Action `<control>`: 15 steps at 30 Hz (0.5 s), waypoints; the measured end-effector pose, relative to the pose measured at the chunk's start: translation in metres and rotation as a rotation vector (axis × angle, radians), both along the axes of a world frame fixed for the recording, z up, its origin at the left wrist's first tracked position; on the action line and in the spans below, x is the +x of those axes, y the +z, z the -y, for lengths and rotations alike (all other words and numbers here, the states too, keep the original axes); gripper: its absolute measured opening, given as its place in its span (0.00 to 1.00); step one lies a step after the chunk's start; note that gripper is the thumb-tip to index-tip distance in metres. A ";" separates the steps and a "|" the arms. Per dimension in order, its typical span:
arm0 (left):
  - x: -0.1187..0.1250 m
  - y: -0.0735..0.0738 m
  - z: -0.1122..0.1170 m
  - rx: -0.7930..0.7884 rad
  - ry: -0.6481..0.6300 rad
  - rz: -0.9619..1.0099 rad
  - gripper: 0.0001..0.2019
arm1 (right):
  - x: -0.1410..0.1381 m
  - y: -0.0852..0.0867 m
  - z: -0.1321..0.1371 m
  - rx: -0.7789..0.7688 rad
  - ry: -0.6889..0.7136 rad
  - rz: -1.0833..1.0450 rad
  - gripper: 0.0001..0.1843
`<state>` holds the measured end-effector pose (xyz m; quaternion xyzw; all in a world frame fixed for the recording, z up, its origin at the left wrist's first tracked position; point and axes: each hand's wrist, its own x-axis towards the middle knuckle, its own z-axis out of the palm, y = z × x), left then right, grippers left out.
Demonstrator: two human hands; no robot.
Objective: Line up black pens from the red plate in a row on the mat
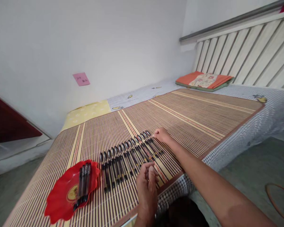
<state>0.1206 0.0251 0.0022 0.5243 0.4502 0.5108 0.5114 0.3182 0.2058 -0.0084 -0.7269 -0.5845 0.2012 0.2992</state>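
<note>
Several black pens [127, 157] lie side by side in a row on a striped bamboo mat [191, 116]. My right hand [162, 135] reaches to the far right end of the row, fingers curled at the last pen [153, 142]. My left hand [146, 184] rests near the front edge of the mat, just below the row, fingers bent together. A red scalloped plate [61, 201] at the left holds three more black pens [82, 186].
The mat covers a bed with a checked sheet [269, 116]. A folded orange cloth [203, 81] lies at the far end by a slatted headboard [246, 56]. A white wall with a pink note [81, 78] runs along the back. Green floor [251, 170] lies to the right.
</note>
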 end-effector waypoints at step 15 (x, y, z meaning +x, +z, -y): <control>0.000 -0.002 -0.001 0.013 -0.023 -0.052 0.19 | 0.004 0.000 0.010 -0.028 -0.018 0.079 0.08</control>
